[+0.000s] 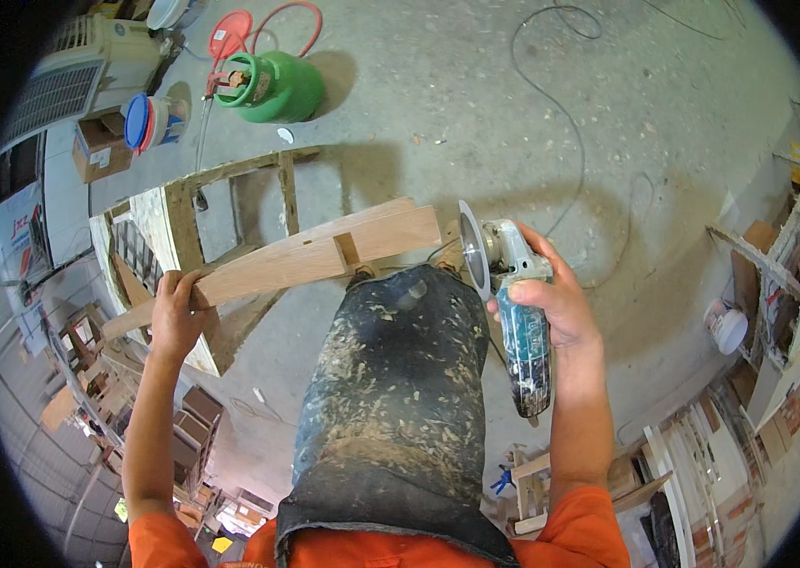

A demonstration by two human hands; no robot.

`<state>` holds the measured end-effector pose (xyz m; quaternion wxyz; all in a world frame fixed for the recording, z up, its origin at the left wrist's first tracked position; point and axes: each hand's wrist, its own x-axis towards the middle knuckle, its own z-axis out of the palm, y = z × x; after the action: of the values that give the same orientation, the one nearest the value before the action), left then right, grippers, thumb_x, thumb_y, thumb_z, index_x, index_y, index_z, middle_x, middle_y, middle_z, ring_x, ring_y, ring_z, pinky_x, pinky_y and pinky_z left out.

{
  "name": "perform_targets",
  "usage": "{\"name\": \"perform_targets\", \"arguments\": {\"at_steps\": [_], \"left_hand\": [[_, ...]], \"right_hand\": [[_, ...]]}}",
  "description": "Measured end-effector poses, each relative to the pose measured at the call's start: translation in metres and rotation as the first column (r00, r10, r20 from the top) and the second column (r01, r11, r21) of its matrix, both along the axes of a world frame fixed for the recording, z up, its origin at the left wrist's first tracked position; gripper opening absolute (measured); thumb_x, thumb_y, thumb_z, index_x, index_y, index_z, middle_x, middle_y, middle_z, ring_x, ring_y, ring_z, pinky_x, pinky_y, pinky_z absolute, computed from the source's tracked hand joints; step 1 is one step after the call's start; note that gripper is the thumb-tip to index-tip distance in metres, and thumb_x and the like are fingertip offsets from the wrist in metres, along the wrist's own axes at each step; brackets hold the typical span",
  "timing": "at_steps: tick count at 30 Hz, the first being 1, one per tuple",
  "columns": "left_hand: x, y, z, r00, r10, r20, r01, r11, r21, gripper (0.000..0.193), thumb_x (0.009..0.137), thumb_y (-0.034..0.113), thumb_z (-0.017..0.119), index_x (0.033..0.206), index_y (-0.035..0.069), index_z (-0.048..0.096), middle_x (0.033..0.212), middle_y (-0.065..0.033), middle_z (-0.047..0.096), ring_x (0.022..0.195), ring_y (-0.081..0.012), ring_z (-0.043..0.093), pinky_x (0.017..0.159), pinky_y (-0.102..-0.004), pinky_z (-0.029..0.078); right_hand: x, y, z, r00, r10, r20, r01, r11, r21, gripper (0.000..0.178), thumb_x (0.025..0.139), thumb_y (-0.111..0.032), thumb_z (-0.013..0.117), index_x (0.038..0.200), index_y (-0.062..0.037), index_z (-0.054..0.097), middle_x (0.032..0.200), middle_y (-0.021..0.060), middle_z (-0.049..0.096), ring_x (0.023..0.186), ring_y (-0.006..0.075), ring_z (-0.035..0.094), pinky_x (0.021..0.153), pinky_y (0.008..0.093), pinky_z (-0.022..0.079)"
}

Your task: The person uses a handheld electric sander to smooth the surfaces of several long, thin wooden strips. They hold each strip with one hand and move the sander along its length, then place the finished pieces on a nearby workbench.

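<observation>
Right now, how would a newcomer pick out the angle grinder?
Start at the stained dark apron, centre. Right of it, the right hand holds the angle grinder. Its teal body and round disc set it apart from the pale wooden piece.

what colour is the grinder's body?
The grinder has a teal body, blackish toward its rear end; best seen in the head view.

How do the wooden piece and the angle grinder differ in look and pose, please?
The wooden piece is light brown and notched, while the angle grinder is teal and dark, with a round disc. The wooden piece slants sideways across the view; the angle grinder runs nearly top to bottom. Both are gripped, by the left hand and right hand respectively.
</observation>
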<state>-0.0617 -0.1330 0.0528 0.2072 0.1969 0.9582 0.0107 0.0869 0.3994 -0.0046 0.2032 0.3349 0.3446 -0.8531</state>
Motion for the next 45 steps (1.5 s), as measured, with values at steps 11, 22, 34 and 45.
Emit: {"name": "perform_targets", "arguments": {"at_steps": [11,22,34,45], "left_hand": [[-0.007,-0.014,-0.008,0.988,0.111,0.108,-0.095,0.985,-0.143,0.058,0.074,0.006,0.083,0.129,0.007,0.065,0.11,-0.017,0.073,0.104,-0.0402,0.07,0.089,-0.0466,0.056],[-0.009,-0.036,-0.006,0.989,0.083,0.12,-0.066,0.988,-0.139,0.064,0.076,0.007,0.085,0.135,0.007,0.061,0.113,-0.0189,0.072,0.106,-0.0416,0.069,0.09,-0.0475,0.055],[0.008,-0.126,0.004,0.985,0.171,-0.036,-0.174,0.966,-0.191,0.055,0.082,0.008,0.083,0.132,0.004,0.059,0.133,-0.0186,0.062,0.125,-0.0427,0.058,0.106,-0.0494,0.05],[0.016,-0.078,0.005,0.981,0.183,-0.06,-0.188,0.978,-0.093,0.053,0.078,0.007,0.082,0.128,0.004,0.066,0.12,-0.0152,0.066,0.115,-0.0392,0.064,0.098,-0.0478,0.053]], "right_hand": [[0.025,0.002,0.001,0.995,-0.079,0.062,0.078,0.997,0.023,0.093,0.072,-0.011,0.087,0.156,-0.0041,0.047,0.124,0.0129,0.068,0.088,0.0216,0.073,0.074,0.0368,0.066],[0.064,0.005,-0.007,0.97,-0.202,0.132,0.198,0.979,0.041,0.092,0.074,-0.005,0.081,0.158,-0.0083,0.044,0.112,0.0189,0.071,0.072,0.0291,0.075,0.062,0.0411,0.067],[0.074,-0.005,0.008,0.949,-0.258,0.184,0.225,0.957,0.181,0.096,0.073,-0.01,0.078,0.159,-0.0066,0.037,0.113,0.0226,0.071,0.072,0.0324,0.076,0.061,0.0431,0.068],[0.089,0.003,0.017,0.958,-0.24,0.155,0.206,0.957,0.206,0.093,0.077,-0.013,0.079,0.159,-0.0077,0.035,0.111,0.0218,0.07,0.074,0.0349,0.077,0.061,0.047,0.069]]}}
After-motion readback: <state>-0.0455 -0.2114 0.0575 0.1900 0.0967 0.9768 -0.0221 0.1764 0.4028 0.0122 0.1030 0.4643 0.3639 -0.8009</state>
